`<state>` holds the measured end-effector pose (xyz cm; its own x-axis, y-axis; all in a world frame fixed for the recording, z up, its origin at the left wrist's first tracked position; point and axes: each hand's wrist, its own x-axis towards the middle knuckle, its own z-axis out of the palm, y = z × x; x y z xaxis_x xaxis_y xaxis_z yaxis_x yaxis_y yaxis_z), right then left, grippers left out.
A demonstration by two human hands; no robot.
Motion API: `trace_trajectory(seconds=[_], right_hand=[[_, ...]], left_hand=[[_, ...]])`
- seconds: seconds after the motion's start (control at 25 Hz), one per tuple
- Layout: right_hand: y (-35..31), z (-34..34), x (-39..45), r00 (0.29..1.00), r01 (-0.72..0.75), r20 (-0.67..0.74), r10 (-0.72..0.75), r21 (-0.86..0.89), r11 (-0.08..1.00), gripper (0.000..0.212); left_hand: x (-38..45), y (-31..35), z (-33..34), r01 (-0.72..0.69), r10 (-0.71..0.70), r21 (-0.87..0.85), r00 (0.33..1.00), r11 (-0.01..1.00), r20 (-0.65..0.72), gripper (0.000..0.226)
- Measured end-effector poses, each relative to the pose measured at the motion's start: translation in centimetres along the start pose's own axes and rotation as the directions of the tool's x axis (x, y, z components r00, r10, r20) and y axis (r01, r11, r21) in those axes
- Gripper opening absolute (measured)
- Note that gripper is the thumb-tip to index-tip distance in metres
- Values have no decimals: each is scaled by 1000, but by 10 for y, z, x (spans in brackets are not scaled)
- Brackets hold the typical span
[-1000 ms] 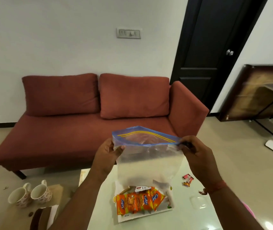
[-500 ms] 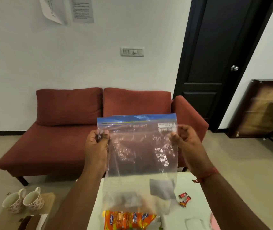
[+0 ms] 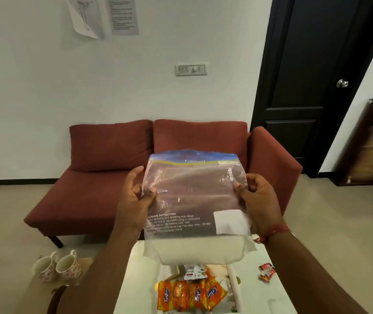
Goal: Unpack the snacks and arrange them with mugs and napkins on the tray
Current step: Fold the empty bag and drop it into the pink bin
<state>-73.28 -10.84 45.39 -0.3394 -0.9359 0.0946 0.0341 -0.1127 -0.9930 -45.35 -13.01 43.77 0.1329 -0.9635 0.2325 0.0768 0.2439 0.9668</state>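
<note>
I pinch the clear zip bag (image 3: 192,200) at mid-frame, my left hand (image 3: 135,196) gripping its left edge, my right hand (image 3: 256,196) its right edge. It hangs upright, blue zip strip on top, long axis vertical. Both forearms rise from the lower frame, above the snack packets (image 3: 190,295) on the tray (image 3: 235,288).

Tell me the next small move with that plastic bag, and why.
Probably set the plastic bag aside, off the tray. Both the left hand and the right hand pinch its sides, and it looks empty, while the orange snack packets already lie on the tray below. The two mugs stand off to the left, so freeing the hands would let them be fetched.
</note>
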Motion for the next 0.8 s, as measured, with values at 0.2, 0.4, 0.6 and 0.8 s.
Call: trace_trajectory(seconds=[0.2,0.4,0.6,0.8], right_hand=[[-5,19,-11,995,98,-2,-99,-138,986,39],[-12,21,-21,938,318,266,-222,-406,857,44],[-15,31,-33,921,347,46,-388,-554,757,13],[-18,64,-41,862,507,400,-312,-705,495,61]], left_hand=[[7,6,-29,24,-31,83,996,996,85,29],[26,23,-67,-36,-9,247,984,968,180,40],[42,45,-78,-169,202,560,979,811,2,20],[40,62,-45,-430,275,594,900,680,338,6]])
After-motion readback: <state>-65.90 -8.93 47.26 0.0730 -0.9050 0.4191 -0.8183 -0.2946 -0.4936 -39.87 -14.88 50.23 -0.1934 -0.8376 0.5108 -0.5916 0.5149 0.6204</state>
